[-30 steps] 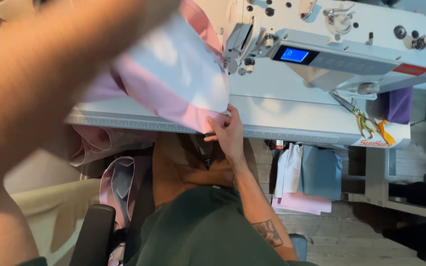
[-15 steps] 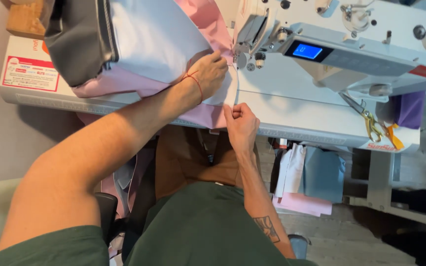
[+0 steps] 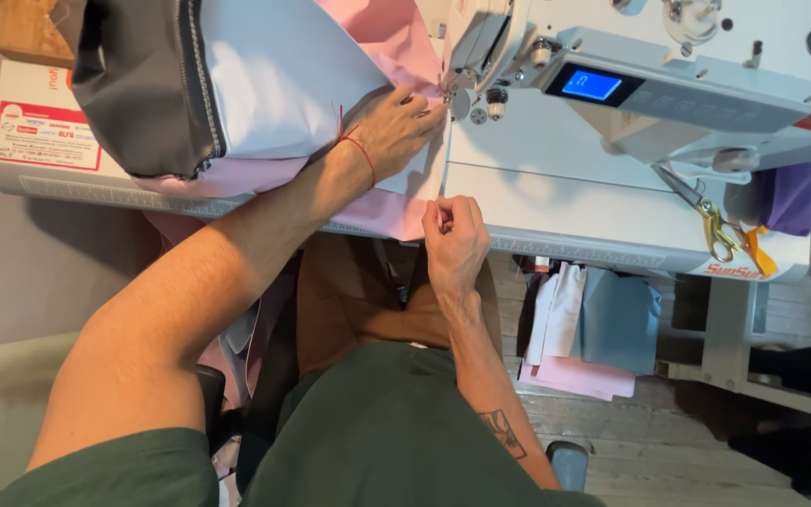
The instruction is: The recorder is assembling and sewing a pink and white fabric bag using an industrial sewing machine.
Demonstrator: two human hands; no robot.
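Left hand (image 3: 394,127) flat, fingers released, pressing pink fabric (image 3: 382,211) upper centre beside machine (image 3: 612,113); right hand (image 3: 455,239) pinching fabric edge at bench (image 3: 565,202) front.

Small blue-lit rectangular screen (image 3: 591,84) on sewing machine head; red-and-white rectangular label (image 3: 46,136) at table's left end.

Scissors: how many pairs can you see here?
1. The scissors, with gold handles, lie on the white table right of the sewing machine, beside purple cloth. Others could be hidden under the fabric.
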